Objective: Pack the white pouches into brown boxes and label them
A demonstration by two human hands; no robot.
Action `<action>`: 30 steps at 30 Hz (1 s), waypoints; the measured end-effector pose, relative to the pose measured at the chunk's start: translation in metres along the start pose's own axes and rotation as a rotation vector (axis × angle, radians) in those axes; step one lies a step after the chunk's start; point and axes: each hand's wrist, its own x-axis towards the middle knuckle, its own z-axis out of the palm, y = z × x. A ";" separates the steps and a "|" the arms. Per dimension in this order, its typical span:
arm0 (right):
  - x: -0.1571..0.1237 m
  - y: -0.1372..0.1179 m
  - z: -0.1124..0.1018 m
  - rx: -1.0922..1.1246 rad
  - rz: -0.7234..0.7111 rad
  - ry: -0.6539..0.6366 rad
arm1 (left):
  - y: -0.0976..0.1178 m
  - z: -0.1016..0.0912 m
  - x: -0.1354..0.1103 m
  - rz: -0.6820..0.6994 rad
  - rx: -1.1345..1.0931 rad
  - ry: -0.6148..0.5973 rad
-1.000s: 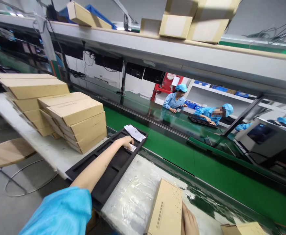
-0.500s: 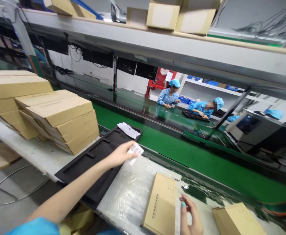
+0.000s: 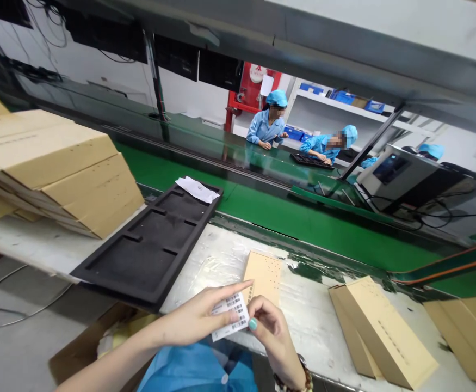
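My left hand (image 3: 195,321) holds a small white sheet of barcode labels (image 3: 241,311), with the thumb on top of it. At the sheet's right edge my right hand (image 3: 271,329) is closed in a pinch, thumb against the fingers. Just beyond both hands, a flat brown cardboard box (image 3: 267,269) with printed characters and small holes lies on the plastic-covered bench (image 3: 303,326). The near part of this box is hidden behind my hands and the sheet.
Left of the bench lies a black tray (image 3: 148,245) with a white paper packet (image 3: 197,189) at its far end. Brown boxes (image 3: 58,163) are stacked further left; more boxes (image 3: 388,332) lie right. A green conveyor (image 3: 254,209) runs behind. Two co-workers (image 3: 267,122) sit across it.
My left hand has brought the label sheet from near the tray to in front of me. My right hand has moved left from beside the box to the sheet's edge. The view has tilted down.
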 end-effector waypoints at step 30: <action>-0.012 0.020 0.028 -0.707 -0.357 0.105 | -0.032 0.020 -0.036 0.108 0.193 0.163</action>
